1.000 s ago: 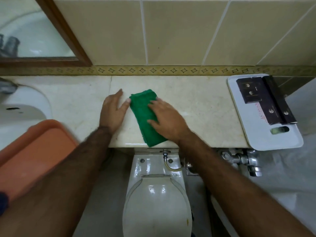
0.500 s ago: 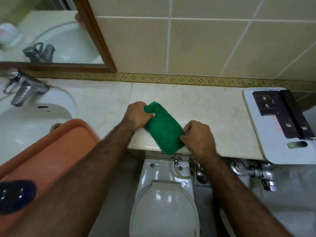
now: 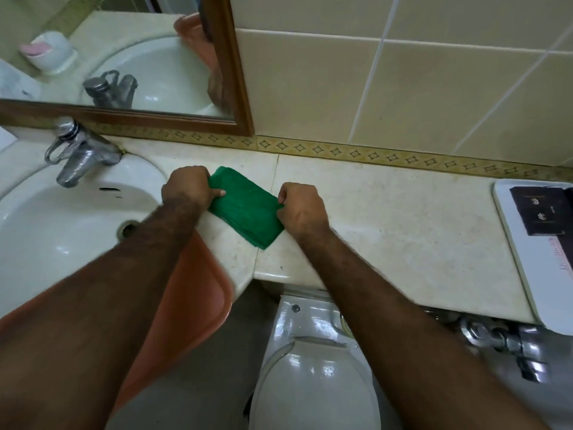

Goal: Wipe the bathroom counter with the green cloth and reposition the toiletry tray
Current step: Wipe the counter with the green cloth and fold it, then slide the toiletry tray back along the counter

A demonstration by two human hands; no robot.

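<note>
1. The left hand [image 3: 187, 188] is curled shut on the far-left end of the folded green terry cloth [image 3: 248, 209], thumb lying on top of the fabric.
2. The right hand [image 3: 302, 209] is closed in a fist on the cloth's right edge, fingers pinching the folds.
3. The cloth lies flat between the two hands on the beige marble counter [image 3: 387, 228], set at a diagonal, its near corner pointing toward the counter's front edge.
4. Left of the left hand: the white ceramic basin [image 3: 62, 225], touching the counter, with a chrome lever tap [image 3: 80, 152] at its far rim. The left forearm crosses over the basin's right side.
5. Beneath the left forearm: an orange plastic tub [image 3: 198, 293], partly hidden by the arm, its corner just beside the counter's curved front edge.
6. Well to the right of the right hand: the white rectangular toiletry tray [image 3: 527, 268], resting at the counter's right end and cut off by the frame. Dark flat packets [image 3: 539, 214] lie on it; their print is too small to read.
7. The stretch of counter between the right hand and the tray is bare stone.
8. Beyond the hands: beige wall tiles with a patterned border strip [image 3: 372, 155], and a wood-framed mirror [image 3: 229, 88] above the basin.
9. Below the right forearm: a white toilet with closed lid [image 3: 313, 386] and chrome pipe fittings [image 3: 496, 339] under the counter edge.
</note>
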